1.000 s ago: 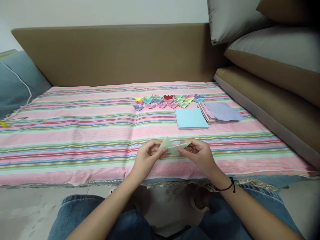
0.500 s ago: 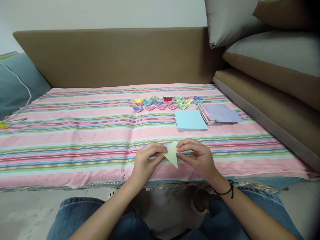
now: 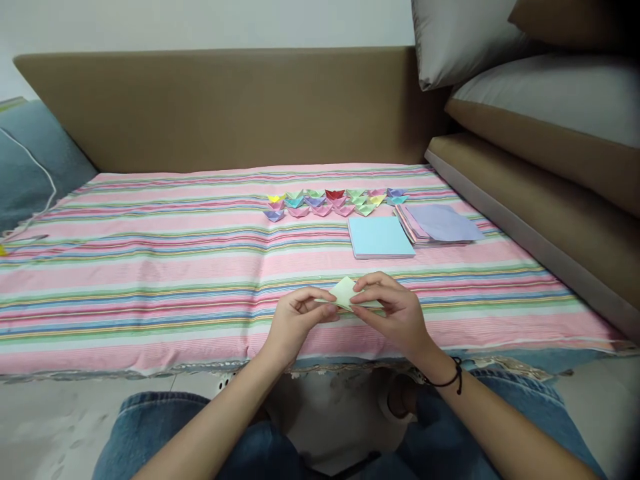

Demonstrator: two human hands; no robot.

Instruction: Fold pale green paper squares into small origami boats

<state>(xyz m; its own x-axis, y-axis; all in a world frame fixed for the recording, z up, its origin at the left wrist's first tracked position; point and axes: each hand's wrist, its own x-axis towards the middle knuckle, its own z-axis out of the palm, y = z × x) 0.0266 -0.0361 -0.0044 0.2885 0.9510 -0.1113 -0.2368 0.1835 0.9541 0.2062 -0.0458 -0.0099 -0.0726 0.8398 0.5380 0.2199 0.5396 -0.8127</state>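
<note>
A pale green folded paper (image 3: 344,291) is held up between my two hands, above the near part of the striped cloth. My left hand (image 3: 303,317) pinches its left side, thumb below and fingers above. On the other side my right hand (image 3: 393,308) grips the paper between thumb and fingers. One peak of the paper points up between the fingertips, and a thin flap sticks out on either side. The fingers hide part of the folds.
Several small folded paper boats (image 3: 335,195) stand in rows toward the back. A light blue paper stack (image 3: 381,237) and a fanned stack with a lavender sheet (image 3: 443,223) lie right of centre. Cushions (image 3: 530,180) line the right side; a brown backrest (image 3: 225,110) rises behind.
The flap that hung down toward me from the pale green paper no longer hangs; the lower part now lies folded up. My left thumb has moved inward along the lower edge.
</note>
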